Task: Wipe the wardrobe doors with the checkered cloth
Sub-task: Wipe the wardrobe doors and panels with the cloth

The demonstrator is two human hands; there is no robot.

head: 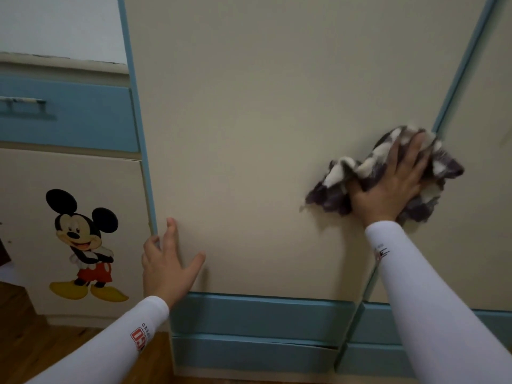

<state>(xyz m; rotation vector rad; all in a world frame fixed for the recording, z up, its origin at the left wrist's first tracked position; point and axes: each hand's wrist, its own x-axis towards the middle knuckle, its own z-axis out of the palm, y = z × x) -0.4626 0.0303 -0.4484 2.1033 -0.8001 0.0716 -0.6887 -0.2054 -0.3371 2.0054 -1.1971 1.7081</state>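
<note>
My right hand [388,187], fingers straight, presses the checkered cloth [388,173] against the wardrobe door [249,134] near its right edge; my left hand [169,261], fingers spread wide, rests at its lower left corner.

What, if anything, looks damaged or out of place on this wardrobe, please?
The lower blue drawer front looks askew: the gap along its top edge widens toward the right end. The handle on the left blue drawer has patchy, worn paint. Nothing else stands out.
</note>
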